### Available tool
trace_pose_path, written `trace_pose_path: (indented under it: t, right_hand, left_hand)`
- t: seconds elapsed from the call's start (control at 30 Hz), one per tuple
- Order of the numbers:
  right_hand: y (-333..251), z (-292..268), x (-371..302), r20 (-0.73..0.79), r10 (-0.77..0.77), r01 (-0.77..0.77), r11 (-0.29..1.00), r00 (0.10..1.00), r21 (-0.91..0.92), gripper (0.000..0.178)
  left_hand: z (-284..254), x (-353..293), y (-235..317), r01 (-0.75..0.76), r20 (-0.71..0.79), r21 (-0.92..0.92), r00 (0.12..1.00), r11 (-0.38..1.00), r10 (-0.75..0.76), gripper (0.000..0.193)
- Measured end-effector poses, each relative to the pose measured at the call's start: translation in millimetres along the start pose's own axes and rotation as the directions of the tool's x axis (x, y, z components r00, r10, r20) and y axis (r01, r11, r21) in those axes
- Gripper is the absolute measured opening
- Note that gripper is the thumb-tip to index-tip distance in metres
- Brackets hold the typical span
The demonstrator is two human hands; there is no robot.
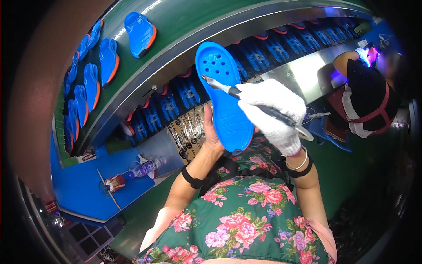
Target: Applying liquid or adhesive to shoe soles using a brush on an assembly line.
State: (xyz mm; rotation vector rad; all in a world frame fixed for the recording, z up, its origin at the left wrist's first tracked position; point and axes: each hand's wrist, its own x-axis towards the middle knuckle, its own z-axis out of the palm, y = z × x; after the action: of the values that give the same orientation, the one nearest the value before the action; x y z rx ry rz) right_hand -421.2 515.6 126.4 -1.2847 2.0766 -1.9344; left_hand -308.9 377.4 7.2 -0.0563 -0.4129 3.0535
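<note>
Centre frame: bare left hand (212,132) clasped the upright blue sole (224,97); gloved right hand (272,114), fingers clenched, laid a brush (246,97) across it.

Both forearms rise from the lower edge, bent at the elbows, hands meeting in front of the chest. The left hand (211,127) is bare, palm turned up, fingers curled in a grip behind what it holds. The right hand (274,114) wears a white knit glove, closed in a pen-like grip, just right of the left hand. A dark band circles each forearm; the right wrist carries a thin bangle.
</note>
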Motion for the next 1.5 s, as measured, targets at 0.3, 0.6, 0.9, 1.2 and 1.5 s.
trace_pose_path:
  t: [0.3, 0.6, 0.9, 1.2, 1.5]
  right_hand:
    - [6.9, -7.2, 5.7, 0.122, -0.373, 0.393, 0.863, 0.920, -0.319, 0.049]
    - [18.1, -13.5, -23.0, 0.112, -0.265, 0.284, 0.935, 0.958, -0.213, 0.047]
    - [20.3, -8.6, -32.6, -0.086, -0.050, 0.054, 0.998, 0.995, 0.044, 0.024]
    - [21.0, -2.7, -53.0, -0.037, -0.096, 0.098, 0.995, 0.995, 0.035, 0.028]
    - [24.6, -1.3, -61.2, 0.063, -0.217, 0.222, 0.971, 0.974, -0.088, 0.027]
  left_hand:
    - [-31.1, -12.2, -3.1, -0.033, -0.251, 0.570, 0.944, 0.821, 0.212, 0.082]
    - [-40.2, -10.5, -8.3, -0.133, -0.105, 0.389, 0.977, 0.911, 0.188, 0.083]
    - [-0.7, 23.8, -25.9, -0.132, -0.102, 0.653, 0.960, 0.746, 0.259, 0.099]
    - [-1.3, 38.7, -14.9, -0.093, 0.007, 0.395, 0.995, 0.914, 0.098, 0.108]
    - [6.3, 44.0, -11.1, -0.084, 0.027, 0.367, 0.996, 0.926, 0.079, 0.107]
